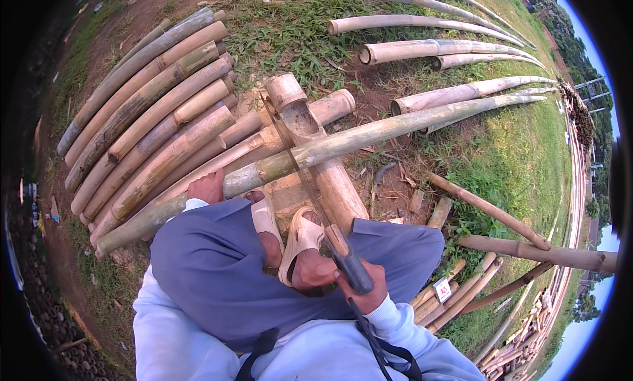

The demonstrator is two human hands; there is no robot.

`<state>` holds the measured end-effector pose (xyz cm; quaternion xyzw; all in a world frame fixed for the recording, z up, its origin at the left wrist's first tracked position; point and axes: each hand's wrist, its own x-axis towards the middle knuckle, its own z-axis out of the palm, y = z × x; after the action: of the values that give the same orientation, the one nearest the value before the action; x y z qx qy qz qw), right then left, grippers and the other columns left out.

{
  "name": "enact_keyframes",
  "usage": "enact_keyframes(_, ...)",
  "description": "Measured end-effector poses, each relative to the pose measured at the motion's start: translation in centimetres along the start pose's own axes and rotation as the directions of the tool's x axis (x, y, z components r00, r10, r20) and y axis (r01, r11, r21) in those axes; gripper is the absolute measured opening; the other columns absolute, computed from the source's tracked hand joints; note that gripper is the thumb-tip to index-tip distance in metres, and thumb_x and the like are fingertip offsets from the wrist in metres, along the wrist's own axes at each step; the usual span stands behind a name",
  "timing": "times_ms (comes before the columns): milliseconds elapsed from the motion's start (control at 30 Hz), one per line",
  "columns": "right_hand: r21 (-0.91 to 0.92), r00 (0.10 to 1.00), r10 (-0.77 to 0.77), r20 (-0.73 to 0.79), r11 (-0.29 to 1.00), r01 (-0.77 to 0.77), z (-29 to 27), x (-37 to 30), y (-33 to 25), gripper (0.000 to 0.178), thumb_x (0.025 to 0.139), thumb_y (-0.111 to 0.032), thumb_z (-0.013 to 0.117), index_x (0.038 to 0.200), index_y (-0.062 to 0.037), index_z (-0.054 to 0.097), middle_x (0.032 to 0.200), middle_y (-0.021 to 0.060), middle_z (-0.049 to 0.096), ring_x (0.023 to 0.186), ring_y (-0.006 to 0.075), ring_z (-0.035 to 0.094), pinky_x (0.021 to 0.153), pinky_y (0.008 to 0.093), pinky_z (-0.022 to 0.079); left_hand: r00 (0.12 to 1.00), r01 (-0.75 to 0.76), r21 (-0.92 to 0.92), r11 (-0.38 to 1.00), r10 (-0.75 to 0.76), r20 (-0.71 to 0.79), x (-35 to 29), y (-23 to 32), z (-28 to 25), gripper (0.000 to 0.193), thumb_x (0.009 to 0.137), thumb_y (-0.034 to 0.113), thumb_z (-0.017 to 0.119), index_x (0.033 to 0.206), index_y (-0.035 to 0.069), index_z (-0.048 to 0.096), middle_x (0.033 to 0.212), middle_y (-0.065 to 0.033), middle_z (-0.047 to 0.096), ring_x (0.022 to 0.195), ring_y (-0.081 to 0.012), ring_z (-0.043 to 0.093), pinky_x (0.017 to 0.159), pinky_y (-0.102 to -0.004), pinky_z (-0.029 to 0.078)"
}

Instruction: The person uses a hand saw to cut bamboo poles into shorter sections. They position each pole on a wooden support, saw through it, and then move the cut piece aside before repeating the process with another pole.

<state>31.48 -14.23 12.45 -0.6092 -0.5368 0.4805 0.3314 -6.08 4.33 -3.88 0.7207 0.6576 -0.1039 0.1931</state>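
My right hand (pixel 364 283) is closed round the dark handle of a handsaw (pixel 313 198). Its long thin blade runs up and to the left, lying across a long greenish bamboo pole (pixel 369 132). The pole slants from lower left to upper right and rests over a notched bamboo block (pixel 295 111). My left hand (pixel 208 186) is wrapped round the pole, left of the blade, with some fingers hidden behind it. My two feet in beige sandals (pixel 302 239) are just below the pole.
Several cut bamboo lengths (pixel 148 104) lie side by side at the left. More long poles (pixel 448 48) stretch across the grass at the upper right. A bamboo frame (pixel 521 246) stands at the right, with thin poles and a small white card (pixel 442 289) beneath it.
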Motion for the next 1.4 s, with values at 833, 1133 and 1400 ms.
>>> enact_keyframes(833,-0.093,0.996,0.081,0.039,0.993,-0.077,-3.4,-7.2,0.4,0.032,0.085,-0.001,0.074,0.117,-0.0013,0.071,0.082,0.0119,0.073,0.072,0.0204,0.074,0.067,0.0304,0.054,0.999,0.052,0.031,0.998,-0.052,0.004,0.0,1.4,-0.2,0.081,0.058,0.055,0.088,0.120,0.009,0.063,0.102,-0.0251,0.072,0.101,-0.0453,0.068,0.088,-0.0552,0.051)
enact_keyframes(1133,-0.014,0.999,0.002,0.034,1.000,-0.002,1.6,6.7,4.1,0.013,0.088,-0.006,0.071,0.098,0.0005,0.067,0.073,0.0139,0.066,0.060,0.0182,0.062,0.060,0.0325,0.049,0.999,0.040,0.047,0.998,-0.040,0.000,0.5,2.2,-0.4,0.082,0.058,0.056,0.088,0.119,0.009,0.062,0.101,-0.0252,0.072,0.100,-0.0455,0.068,0.088,-0.0556,0.051)
enact_keyframes(1400,-0.123,0.987,0.160,0.026,0.980,-0.156,-2.9,-6.3,0.1,0.023,0.086,-0.002,0.073,0.109,-0.0010,0.071,0.075,0.0108,0.068,0.068,0.0193,0.071,0.064,0.0304,0.053,0.997,0.075,0.050,0.996,-0.076,0.005,0.2,1.7,-0.2,0.082,0.058,0.056,0.088,0.119,0.009,0.062,0.100,-0.0254,0.072,0.099,-0.0456,0.069,0.087,-0.0559,0.051)
